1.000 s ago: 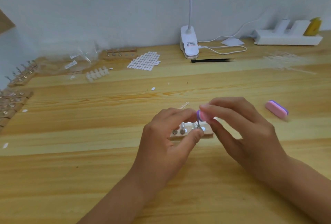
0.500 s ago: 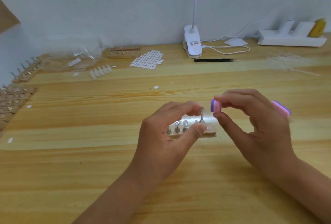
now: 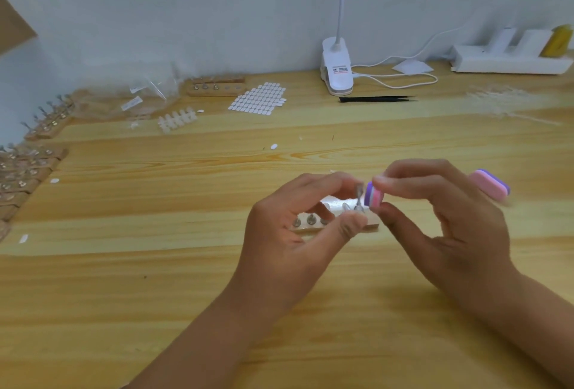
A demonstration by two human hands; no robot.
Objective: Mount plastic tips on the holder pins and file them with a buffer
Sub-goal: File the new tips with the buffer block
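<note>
Centre frame, my left hand (image 3: 289,233) pinches a holder pin (image 3: 359,199) on the wooden holder (image 3: 372,221). My right hand (image 3: 450,227) pinches the pink-purple buffer (image 3: 373,197) against its top. Filing seems underway, and the other pins (image 3: 310,220) probably remain. The plastic tip is too small to see.

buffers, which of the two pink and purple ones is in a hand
The buffer pinched by the right hand, beside the holder pin; the other buffer lies loose on the table behind that hand.

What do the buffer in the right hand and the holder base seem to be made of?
Buffer: probably layered foam, matte; purple and pink bands show on its end. Holder base: likely pale unvarnished wood; dull tan surface. Its pins: metal, shiny grey.
</note>
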